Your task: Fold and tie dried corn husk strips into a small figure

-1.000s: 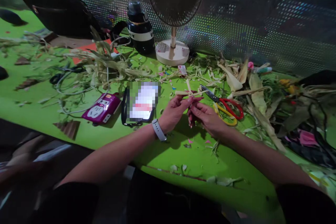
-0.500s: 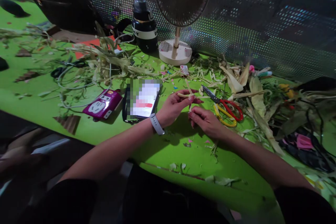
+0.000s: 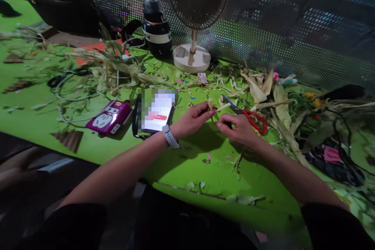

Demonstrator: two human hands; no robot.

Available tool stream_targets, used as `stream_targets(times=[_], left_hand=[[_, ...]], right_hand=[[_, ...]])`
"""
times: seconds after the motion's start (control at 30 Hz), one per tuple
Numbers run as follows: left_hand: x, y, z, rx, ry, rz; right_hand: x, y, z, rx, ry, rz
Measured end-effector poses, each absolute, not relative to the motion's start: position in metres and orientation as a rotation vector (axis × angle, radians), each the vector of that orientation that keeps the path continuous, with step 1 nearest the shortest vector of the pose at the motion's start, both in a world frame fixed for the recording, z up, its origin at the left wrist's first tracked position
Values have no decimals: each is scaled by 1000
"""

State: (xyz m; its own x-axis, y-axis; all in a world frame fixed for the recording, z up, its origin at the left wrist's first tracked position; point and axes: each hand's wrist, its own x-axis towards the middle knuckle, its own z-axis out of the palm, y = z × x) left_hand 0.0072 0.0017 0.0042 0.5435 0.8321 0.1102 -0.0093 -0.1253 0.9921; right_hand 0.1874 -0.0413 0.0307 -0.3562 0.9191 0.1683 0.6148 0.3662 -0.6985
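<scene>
Between the thumb and fingers of my left hand [image 3: 191,120], which wears a pale watch band, are pinched narrow pale corn husk strips [image 3: 223,107] that cross each other. One strip points up and another sticks out to the right. Close by on the right, my right hand [image 3: 238,129] is closed with curled fingers, its thumb tip near the strips' lower end. Whether it grips anything is hidden. Scissors [image 3: 254,119] with a red handle loop lie just behind my right hand, which covers most of their yellow loop.
Left of my hands lie a phone [image 3: 155,115] and a purple socket block [image 3: 109,119] with a white cable. A bottle [image 3: 157,37] and a fan [image 3: 191,58] stand behind. Husk piles [image 3: 113,68] and a dried husk heap [image 3: 281,103] cover the green table [image 3: 181,172].
My right hand has drawn slightly right and up, away from the strips' lower end. The crossed strips have turned in my left hand. The whole view has shifted a little.
</scene>
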Motion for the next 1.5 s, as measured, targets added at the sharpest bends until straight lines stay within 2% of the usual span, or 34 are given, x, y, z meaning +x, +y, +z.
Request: stream_targets(times=[0.1,0.17,0.37,0.67,0.8,1.0,1.2,1.37,1.5], left_hand=[[8,0,5,1702,671,655],[10,-3,3,1781,632,521],[11,-5,2,1916,559,427],[0,3,9,1595,498,337],[2,2,8,1457,523,374],[4,5,-1,1453,530,516],[3,2,1,1671,605,496],[4,-4,9,1701,540,498],[8,-4,5,1489,596,601]], right_hand=[[196,-38,42,-1317,-2054,397],[199,-33,44,-1369,-2135,338],[192,-25,25,-1344,-2284,612],[194,-28,27,-1343,-2125,633],[198,-24,31,-1436,-2044,825],[206,-23,39,-1422,-1941,1302],[198,-24,31,-1424,-1863,1087],[195,-23,30,-1456,-1729,1152],[199,-18,28,-1396,-1580,1238]])
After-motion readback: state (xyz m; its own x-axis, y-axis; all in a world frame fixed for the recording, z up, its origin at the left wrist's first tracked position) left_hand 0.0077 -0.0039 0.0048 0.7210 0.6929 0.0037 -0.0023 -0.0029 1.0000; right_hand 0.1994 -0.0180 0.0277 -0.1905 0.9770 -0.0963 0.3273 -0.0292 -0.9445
